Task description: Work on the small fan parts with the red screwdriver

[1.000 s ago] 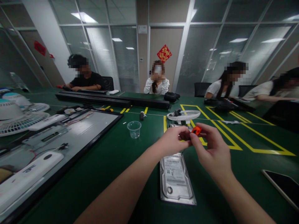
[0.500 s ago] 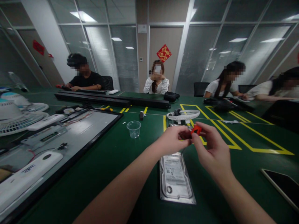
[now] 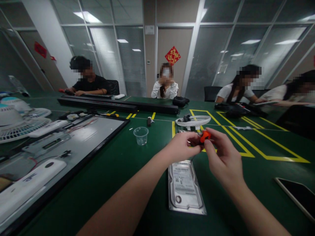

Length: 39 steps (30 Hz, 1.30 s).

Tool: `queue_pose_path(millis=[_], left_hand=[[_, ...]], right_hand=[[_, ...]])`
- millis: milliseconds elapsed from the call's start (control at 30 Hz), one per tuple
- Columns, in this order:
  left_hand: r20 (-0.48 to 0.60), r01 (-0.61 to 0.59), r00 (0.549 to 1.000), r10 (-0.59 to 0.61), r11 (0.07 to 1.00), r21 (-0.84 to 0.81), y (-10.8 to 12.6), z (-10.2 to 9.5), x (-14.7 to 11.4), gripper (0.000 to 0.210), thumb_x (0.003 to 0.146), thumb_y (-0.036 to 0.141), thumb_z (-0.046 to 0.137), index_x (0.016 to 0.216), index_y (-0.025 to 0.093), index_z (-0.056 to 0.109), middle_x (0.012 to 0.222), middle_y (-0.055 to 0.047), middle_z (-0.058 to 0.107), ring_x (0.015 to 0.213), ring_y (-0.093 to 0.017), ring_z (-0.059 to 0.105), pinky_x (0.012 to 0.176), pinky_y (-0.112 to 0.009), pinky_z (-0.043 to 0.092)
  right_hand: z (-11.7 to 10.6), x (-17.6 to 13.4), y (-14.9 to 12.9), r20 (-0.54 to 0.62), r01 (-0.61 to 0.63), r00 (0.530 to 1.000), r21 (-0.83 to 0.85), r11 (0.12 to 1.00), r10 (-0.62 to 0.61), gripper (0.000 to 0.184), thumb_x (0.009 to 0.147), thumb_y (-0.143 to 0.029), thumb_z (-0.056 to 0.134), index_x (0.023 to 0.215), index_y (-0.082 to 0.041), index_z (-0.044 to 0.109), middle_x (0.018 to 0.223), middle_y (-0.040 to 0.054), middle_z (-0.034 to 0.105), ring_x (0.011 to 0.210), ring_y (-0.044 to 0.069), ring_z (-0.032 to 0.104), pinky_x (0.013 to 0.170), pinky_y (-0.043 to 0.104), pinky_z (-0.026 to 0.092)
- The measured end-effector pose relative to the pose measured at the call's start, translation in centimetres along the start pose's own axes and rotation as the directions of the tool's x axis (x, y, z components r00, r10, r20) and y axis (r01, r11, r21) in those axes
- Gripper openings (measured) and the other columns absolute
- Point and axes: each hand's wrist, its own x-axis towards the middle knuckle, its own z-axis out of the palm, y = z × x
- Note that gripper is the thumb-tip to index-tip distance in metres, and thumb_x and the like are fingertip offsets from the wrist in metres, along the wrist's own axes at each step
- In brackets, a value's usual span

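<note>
A small orange-red and black object (image 3: 205,136) is held up between my hands, above the far end of a hard drive; its exact kind I cannot make out. The thumb and curled fingers of my right hand (image 3: 225,152) pinch it from the right. My left hand (image 3: 182,145) closes on its left end, with the fingertips partly hidden. Label side up, the silver hard drive (image 3: 185,188) lies flat on the green table below. Behind my hands, partly covered, sits a white slotted fan grille (image 3: 194,121).
Left of my hands stands a clear plastic cup (image 3: 141,136). A large framed panel (image 3: 98,131) with parts on it fills the left side. A phone (image 3: 296,196) lies at right. Long black bars (image 3: 118,104) stretch across the back; several people sit beyond.
The orange-red object has turned between my fingers, showing a rounder face and more black. Both hands stay nearly in place; the hard drive has not moved.
</note>
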Motion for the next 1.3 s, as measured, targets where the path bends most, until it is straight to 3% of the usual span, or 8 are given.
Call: queue_pose_path(millis=[167,300,467,567,700,900,1067,1300], left_hand=[[-0.043,0.015,0.999,-0.015,1.0,-0.005,-0.2,0.1,-0.04,0.015,0.077,0.02,0.076,0.085,0.013,0.066,0.079,-0.001,0.065,0.073,-0.012,0.058,0.07,-0.024,0.048],[0.013,0.015,1.0,-0.015,1.0,-0.024,0.07,-0.06,-0.05,0.007,0.081,0.017,0.071,0.085,0.012,0.068,0.079,-0.001,0.067,0.074,-0.013,0.061,0.07,-0.024,0.048],[0.086,-0.01,0.996,0.015,0.998,-0.058,-0.06,0.14,-0.01,0.011,0.085,0.017,0.066,0.093,0.011,0.073,0.089,-0.006,0.074,0.083,-0.016,0.067,0.079,-0.028,0.052],[0.035,-0.023,0.999,0.025,0.998,-0.053,-0.49,0.36,-0.04,0.017,0.081,0.016,0.07,0.097,0.011,0.072,0.091,-0.006,0.074,0.083,-0.016,0.066,0.079,-0.028,0.052],[-0.018,0.014,1.0,-0.014,1.0,-0.012,-0.37,0.21,-0.07,0.011,0.077,0.016,0.074,0.087,0.012,0.069,0.083,-0.003,0.069,0.077,-0.014,0.062,0.073,-0.026,0.05],[0.033,0.027,0.999,-0.025,0.998,-0.048,0.19,-0.02,0.04,0.006,0.083,0.016,0.069,0.086,0.011,0.07,0.083,-0.004,0.07,0.078,-0.013,0.063,0.072,-0.025,0.05],[-0.034,0.042,0.998,-0.045,0.995,-0.087,-0.36,0.15,0.0,0.021,0.074,0.018,0.079,0.089,0.012,0.066,0.082,-0.002,0.068,0.075,-0.013,0.063,0.071,-0.025,0.05],[0.023,0.039,0.999,-0.037,0.996,-0.086,-0.31,0.19,0.01,0.006,0.081,0.015,0.069,0.086,0.012,0.067,0.082,-0.003,0.068,0.076,-0.012,0.062,0.074,-0.025,0.05]], right_hand=[[0.02,0.04,0.18,-0.033,0.012,0.999,-0.029,1.0,-0.013,0.037,0.094,-0.024,0.069,0.13,-0.028,0.063,0.116,0.0071,0.068,0.101,0.024,0.069,0.09,0.045,0.057],[-0.06,-0.02,0.17,-0.054,0.012,0.998,-0.043,0.999,-0.015,0.037,0.091,-0.024,0.074,0.126,-0.028,0.064,0.114,0.0065,0.068,0.1,0.024,0.069,0.09,0.045,0.057],[-0.07,-0.2,-0.12,-0.007,0.011,1.0,0.006,1.0,-0.011,0.039,0.097,-0.022,0.064,0.135,-0.03,0.062,0.127,0.0078,0.069,0.112,0.025,0.069,0.097,0.045,0.056],[-0.09,-0.2,-0.05,-0.015,0.025,1.0,-0.04,0.999,-0.026,0.038,0.096,-0.023,0.067,0.133,-0.029,0.064,0.122,0.0074,0.07,0.109,0.026,0.07,0.096,0.046,0.055],[-0.06,-0.16,0.03,-0.048,0.027,0.998,-0.095,0.995,-0.032,0.038,0.093,-0.025,0.072,0.131,-0.028,0.065,0.117,0.0066,0.069,0.104,0.025,0.07,0.094,0.046,0.056],[-0.01,-0.22,-0.14,-0.013,-0.007,1.0,-0.002,1.0,0.007,0.037,0.098,-0.025,0.063,0.135,-0.028,0.063,0.125,0.0078,0.07,0.109,0.024,0.069,0.095,0.044,0.056],[-0.05,-0.01,-0.04,-0.028,0.018,0.999,-0.078,0.997,-0.02,0.037,0.095,-0.026,0.069,0.131,-0.028,0.064,0.116,0.0071,0.069,0.101,0.024,0.069,0.09,0.044,0.056],[0.02,-0.1,-0.07,0.001,-0.028,1.0,0.003,1.0,0.028,0.038,0.098,-0.026,0.063,0.136,-0.028,0.061,0.124,0.0089,0.069,0.108,0.025,0.069,0.094,0.045,0.056]])
